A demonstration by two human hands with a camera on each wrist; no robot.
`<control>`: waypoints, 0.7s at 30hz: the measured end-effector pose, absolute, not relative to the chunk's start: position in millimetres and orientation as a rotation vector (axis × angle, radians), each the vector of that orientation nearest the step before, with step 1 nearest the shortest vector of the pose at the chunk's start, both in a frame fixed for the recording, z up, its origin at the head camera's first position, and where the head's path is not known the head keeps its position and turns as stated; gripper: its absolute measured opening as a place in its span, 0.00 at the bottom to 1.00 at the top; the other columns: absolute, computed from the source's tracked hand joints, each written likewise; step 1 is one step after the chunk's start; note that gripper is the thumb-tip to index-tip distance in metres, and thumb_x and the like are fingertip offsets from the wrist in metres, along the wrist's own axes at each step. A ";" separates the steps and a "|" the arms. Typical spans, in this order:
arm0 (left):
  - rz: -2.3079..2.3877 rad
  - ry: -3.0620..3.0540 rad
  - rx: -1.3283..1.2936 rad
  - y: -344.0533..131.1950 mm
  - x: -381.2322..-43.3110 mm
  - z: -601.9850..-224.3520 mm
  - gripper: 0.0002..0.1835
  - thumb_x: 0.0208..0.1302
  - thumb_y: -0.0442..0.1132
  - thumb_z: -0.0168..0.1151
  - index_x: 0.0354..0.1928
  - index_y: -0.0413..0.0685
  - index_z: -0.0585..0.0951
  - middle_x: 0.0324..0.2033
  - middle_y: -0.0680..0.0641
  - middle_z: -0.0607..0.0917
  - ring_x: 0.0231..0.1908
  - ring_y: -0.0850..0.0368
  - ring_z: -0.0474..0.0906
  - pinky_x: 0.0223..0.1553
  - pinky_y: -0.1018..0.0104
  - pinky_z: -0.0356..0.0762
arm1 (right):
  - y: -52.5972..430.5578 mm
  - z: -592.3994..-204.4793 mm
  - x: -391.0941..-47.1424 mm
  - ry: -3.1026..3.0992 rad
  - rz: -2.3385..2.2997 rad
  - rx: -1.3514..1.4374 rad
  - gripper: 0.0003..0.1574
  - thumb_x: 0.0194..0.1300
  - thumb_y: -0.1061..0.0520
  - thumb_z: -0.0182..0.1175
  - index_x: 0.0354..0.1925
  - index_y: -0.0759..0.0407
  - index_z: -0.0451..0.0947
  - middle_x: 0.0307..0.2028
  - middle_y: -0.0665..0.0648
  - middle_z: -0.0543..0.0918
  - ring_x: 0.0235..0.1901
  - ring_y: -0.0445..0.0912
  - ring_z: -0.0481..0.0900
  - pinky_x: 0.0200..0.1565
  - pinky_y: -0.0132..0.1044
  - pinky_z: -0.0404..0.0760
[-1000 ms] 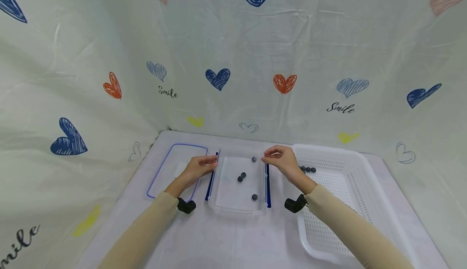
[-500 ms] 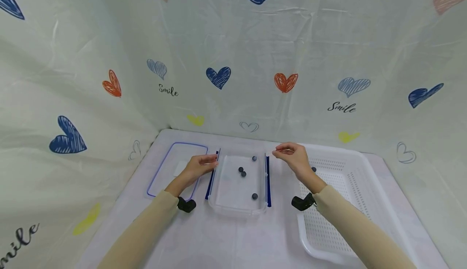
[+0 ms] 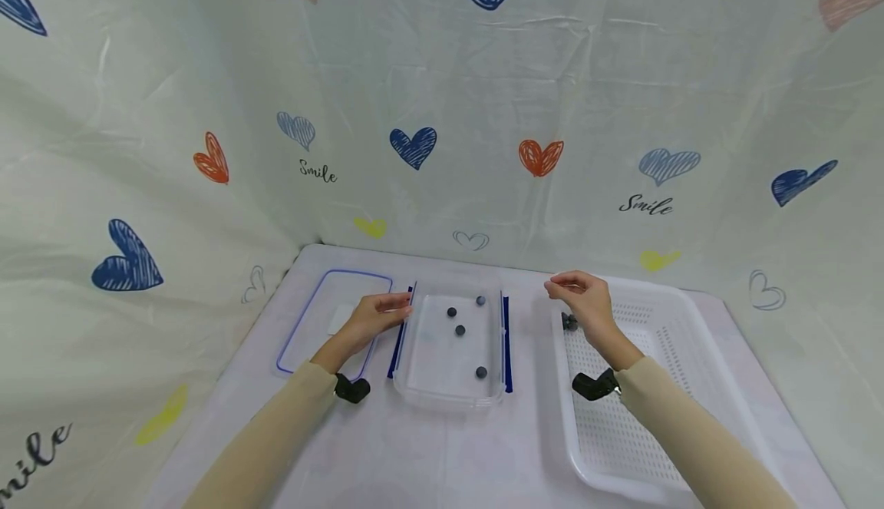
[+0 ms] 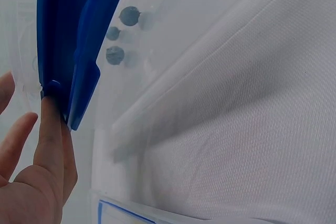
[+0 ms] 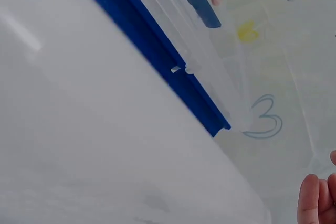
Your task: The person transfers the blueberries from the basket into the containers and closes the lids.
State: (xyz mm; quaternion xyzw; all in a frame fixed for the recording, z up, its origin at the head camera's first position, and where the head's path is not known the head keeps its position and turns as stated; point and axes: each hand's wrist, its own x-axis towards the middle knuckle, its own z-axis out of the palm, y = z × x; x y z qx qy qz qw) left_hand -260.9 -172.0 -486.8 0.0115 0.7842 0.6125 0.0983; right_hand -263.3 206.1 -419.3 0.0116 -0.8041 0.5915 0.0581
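A clear plastic box [image 3: 442, 390] with blue side latches stands mid-table. Several small dark balls lie inside it; one ball [image 3: 481, 372] is near the front, another [image 3: 452, 312] towards the back. My left hand [image 3: 369, 321] is at the box's left side, its extended fingers [image 4: 50, 135] touching the blue latch [image 4: 79, 40] in the left wrist view. My right hand [image 3: 587, 298] is over the back left corner of a white perforated tray [image 3: 580, 467], fingertips close together and nothing visible between them. Dark balls [image 3: 569, 322] in the tray are partly hidden by this hand.
A clear lid [image 3: 311, 325] with a blue rim lies left of the box, partly under the left forearm. Behind the table [image 3: 442, 455] hangs a curtain [image 3: 594, 94] printed with hearts. Each wrist wears a black camera mount [image 3: 352, 388].
My right hand has moved rightwards from the box's right edge to over the tray. Inside the box, one ball has rolled backwards, away from its neighbour. The left hand stays in place.
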 end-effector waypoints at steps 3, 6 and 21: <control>1.810 2.325 0.044 -172.4 -261.4 -487.4 0.26 0.56 0.43 0.66 0.57 0.46 0.76 0.53 0.47 0.78 0.54 0.54 0.73 0.51 0.64 0.73 | 213.6 -422.2 -263.2 -2.416 1.799 0.015 0.20 0.55 0.55 0.67 0.41 0.69 0.78 0.34 0.56 0.83 0.32 0.46 0.83 0.41 0.34 0.79; 1.804 2.332 0.056 -172.6 -261.9 -487.9 0.26 0.56 0.44 0.66 0.57 0.46 0.76 0.53 0.47 0.78 0.54 0.54 0.73 0.51 0.64 0.73 | 220.6 -426.8 -264.0 -2.407 1.795 -0.024 0.20 0.55 0.56 0.67 0.41 0.70 0.77 0.33 0.53 0.83 0.31 0.45 0.83 0.39 0.31 0.79; 1.821 2.306 0.029 -171.4 -261.6 -486.9 0.27 0.55 0.44 0.67 0.57 0.44 0.75 0.53 0.47 0.78 0.52 0.55 0.74 0.50 0.65 0.74 | 242.0 -445.4 -265.3 -2.434 1.696 -0.159 0.20 0.56 0.56 0.66 0.40 0.71 0.77 0.28 0.51 0.84 0.28 0.46 0.83 0.34 0.30 0.80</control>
